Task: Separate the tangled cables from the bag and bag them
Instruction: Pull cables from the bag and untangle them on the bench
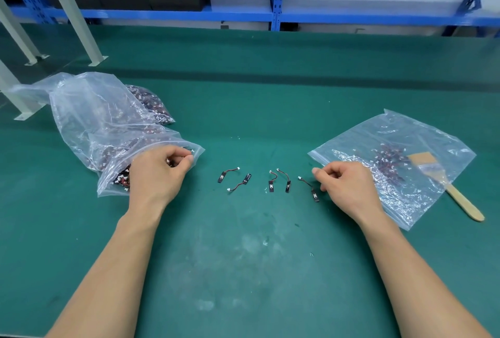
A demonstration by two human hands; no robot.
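The tangled cables [121, 175] are held in the large clear bag [89, 110] left of the row of five loose cables [270, 183], some being pinched at its mouth by the curled fingers of the left hand [159, 172]. Light, thin and limp, with snag-prone plugs, each is probably best taken by its black end piece and drawn out gently. Right of the row the right hand [343, 183] is curled, whether on anything cannot be told; the contents of the zip bag [422, 142] beyond are blurred by plastic.
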